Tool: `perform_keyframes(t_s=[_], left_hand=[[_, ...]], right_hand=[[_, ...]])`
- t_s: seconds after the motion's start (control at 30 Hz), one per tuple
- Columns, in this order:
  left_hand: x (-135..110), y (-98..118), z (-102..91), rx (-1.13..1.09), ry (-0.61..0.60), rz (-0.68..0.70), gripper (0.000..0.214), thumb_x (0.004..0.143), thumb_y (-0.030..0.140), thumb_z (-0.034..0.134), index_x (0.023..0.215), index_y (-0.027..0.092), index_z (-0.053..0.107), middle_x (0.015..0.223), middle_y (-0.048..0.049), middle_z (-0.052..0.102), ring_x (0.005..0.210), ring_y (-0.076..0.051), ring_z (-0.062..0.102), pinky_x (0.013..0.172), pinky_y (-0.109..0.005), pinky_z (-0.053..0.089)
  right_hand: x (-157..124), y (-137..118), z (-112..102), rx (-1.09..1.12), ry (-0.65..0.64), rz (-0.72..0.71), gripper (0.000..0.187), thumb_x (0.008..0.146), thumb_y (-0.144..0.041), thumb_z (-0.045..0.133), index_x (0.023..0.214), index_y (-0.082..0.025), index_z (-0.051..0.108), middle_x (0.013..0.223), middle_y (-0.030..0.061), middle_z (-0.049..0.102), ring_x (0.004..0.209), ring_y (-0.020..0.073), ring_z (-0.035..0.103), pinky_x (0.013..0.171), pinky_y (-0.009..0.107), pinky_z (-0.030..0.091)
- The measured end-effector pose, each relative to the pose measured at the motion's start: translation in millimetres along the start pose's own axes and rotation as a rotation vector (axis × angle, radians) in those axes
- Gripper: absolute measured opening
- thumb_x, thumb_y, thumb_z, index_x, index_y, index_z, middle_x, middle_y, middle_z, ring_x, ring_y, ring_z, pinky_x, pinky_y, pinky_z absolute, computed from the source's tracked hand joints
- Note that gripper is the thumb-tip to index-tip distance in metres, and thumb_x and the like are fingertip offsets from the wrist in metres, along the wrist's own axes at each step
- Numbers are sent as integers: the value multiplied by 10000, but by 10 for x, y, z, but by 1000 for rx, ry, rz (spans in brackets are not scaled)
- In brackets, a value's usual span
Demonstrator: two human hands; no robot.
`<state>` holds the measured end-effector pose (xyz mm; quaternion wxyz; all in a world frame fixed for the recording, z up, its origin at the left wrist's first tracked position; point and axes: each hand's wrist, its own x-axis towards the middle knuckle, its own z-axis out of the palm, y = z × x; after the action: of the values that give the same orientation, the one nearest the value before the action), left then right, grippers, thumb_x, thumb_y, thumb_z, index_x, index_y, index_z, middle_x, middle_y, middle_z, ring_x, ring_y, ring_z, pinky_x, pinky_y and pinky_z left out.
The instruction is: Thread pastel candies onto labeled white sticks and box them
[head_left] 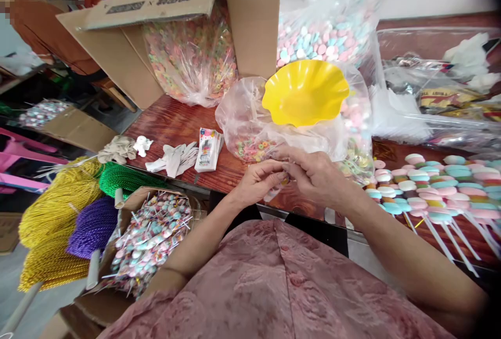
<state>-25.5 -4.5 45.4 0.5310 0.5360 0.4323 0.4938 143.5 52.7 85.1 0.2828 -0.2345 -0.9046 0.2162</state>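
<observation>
Firstly, recorded near left, below table height: an open box (97, 305) full of wrapped lollipops (152, 240). Engaged in close finger work at the near edge of the red-brown table (174, 122), left hand (256, 181) and right hand (319, 172) meeting at the fingertips. Holding a small pale piece (273, 193), apparently clear-edged, pinched there; mostly covered by fingers, so cannot tell full make-up or which hand bears the firmer grip. Judged to be at the fingertip-handling step on one small piece; next move seems to call for a light, steady pinch, without crushing. Noted near right, well apart from the piece: rows of stacked pastel sweets (438, 187) on white sticks. Seen just beyond the hands: ring-shaped sweets (252, 149) in clear plastic. Farther back, resting among clear bags: a yellow bowl (307, 96). Logged at the far side: a carton (254, 25) with a bag of small rings (191, 57), left of bagged pastel discs (313, 44).
</observation>
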Motion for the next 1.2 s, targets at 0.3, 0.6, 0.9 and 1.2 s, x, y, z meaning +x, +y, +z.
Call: perform_keyframes(t_s=[0.3, 0.6, 0.9, 1.2], left_hand=[[28, -298, -42, -129, 362, 63, 392, 826, 573, 662, 804, 182, 639, 831, -12, 574, 560, -64, 465, 451, -199, 405], [118, -261, -28, 284, 521, 368, 403, 958, 525, 494, 743, 196, 586, 778, -22, 576, 803, -147, 541, 819, -311, 481], [-144, -490, -105, 168, 483, 395, 228, 951, 377, 570, 1062, 216, 688, 1050, -62, 664, 1025, -174, 614, 952, -346, 482], [-229, -448, -322, 225, 432, 440, 87, 897, 254, 656, 906, 221, 737, 962, -52, 704, 997, -179, 648, 950, -374, 495]], right_hand=[[-46, 118, 136, 292, 246, 133, 374, 895, -225, 619, 1267, -229, 583, 840, -4, 671, 685, 115, 592, 619, 248, 478], [-13, 47, 571, 431, 381, 163, 81, 835, -221, 688, 911, -214, 712, 862, 31, 702, 838, 178, 654, 773, 338, 528], [-12, 94, 723, 454, 414, 104, 100, 855, -180, 628, 866, -227, 715, 843, 28, 669, 796, 157, 640, 728, 322, 525], [89, 20, 723, 202, 280, -51, 138, 880, -132, 536, 854, -204, 650, 846, 40, 653, 771, 141, 621, 694, 291, 508]])
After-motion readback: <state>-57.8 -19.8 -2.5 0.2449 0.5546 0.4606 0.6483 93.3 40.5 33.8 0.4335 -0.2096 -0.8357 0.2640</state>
